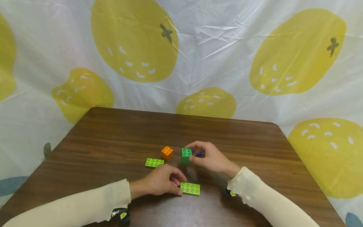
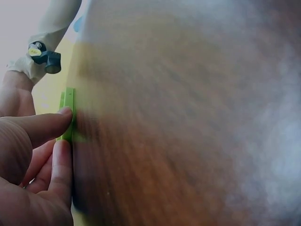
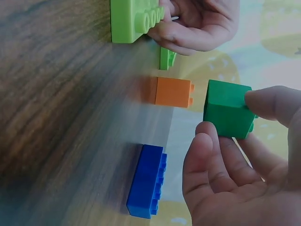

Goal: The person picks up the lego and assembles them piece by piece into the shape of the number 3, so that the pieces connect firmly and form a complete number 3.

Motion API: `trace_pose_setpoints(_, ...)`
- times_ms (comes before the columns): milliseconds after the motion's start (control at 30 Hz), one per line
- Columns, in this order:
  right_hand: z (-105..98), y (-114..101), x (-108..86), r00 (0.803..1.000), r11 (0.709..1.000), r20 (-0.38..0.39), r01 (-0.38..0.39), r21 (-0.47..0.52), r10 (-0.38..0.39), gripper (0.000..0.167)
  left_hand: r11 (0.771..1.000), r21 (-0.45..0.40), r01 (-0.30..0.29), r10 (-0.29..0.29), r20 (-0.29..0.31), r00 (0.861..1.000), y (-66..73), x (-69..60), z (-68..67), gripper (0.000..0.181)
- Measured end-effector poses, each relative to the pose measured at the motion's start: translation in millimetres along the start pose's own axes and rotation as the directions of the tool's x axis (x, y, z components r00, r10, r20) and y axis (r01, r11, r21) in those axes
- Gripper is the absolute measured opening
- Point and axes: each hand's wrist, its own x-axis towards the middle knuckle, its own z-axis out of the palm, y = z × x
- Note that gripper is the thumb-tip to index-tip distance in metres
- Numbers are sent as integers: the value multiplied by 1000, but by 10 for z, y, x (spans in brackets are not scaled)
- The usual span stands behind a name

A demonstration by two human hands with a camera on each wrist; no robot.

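A person's right hand [image 1: 213,158] pinches a green block [image 1: 186,155] between thumb and fingers, and the right wrist view shows it held up off the brown table [image 1: 122,130], studs pointing up. The block is at the tips of that hand, on its left side, and lies farther out than the left hand [image 1: 160,182].

The left hand pinches the left end of a flat lime brick [image 1: 190,189], its thumb on the near side and its fingers toward the far side. This brick lies studs up, nearer the person than the green block, with the two well apart.

Just beyond the left hand lies a second lime brick [image 1: 153,162], its near edge partly covered by that hand. An orange block [image 1: 167,153] stands near it, left of the green block. A blue brick [image 3: 146,181] rests on the table, mostly hidden behind the right hand's fingers in the head view.
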Motion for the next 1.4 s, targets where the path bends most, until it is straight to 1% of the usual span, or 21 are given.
trace_pose_setpoints(200,-28,-18,-86,1000,1000,-10,-10,-1,10,40,1000,8,-5,5,-10,1000,9,-3,3,31)
trace_pose_setpoints(333,-53,-42,-148,1000,1000,-2,-13,-3,13,41,1000,10,-6,6,-4,1000,15,-5,2,33)
trace_pose_setpoints(500,-79,-68,-224,1000,1000,0,-9,19,9,41,1000,12,0,0,-6,1000,7,-4,1,33)
trace_pose_setpoints(667,-80,-56,-295,1000,999,1,0,37,0,40,1000,19,-8,9,-22,1000,-14,-1,14,33)
trace_pose_setpoints(833,-56,-48,-357,1000,1000,1,14,27,-14,41,1000,17,-10,10,-21,1000,-14,4,15,32)
trace_pose_setpoints(1167,60,-38,-468,999,997,33,33,67,-35,39,1000,-4,0,0,-23,1000,-3,11,24,33)
trace_pose_setpoints(1400,139,-45,-511,998,997,56,18,80,-22,36,1000,-16,7,-8,-24,1000,-2,17,23,36)
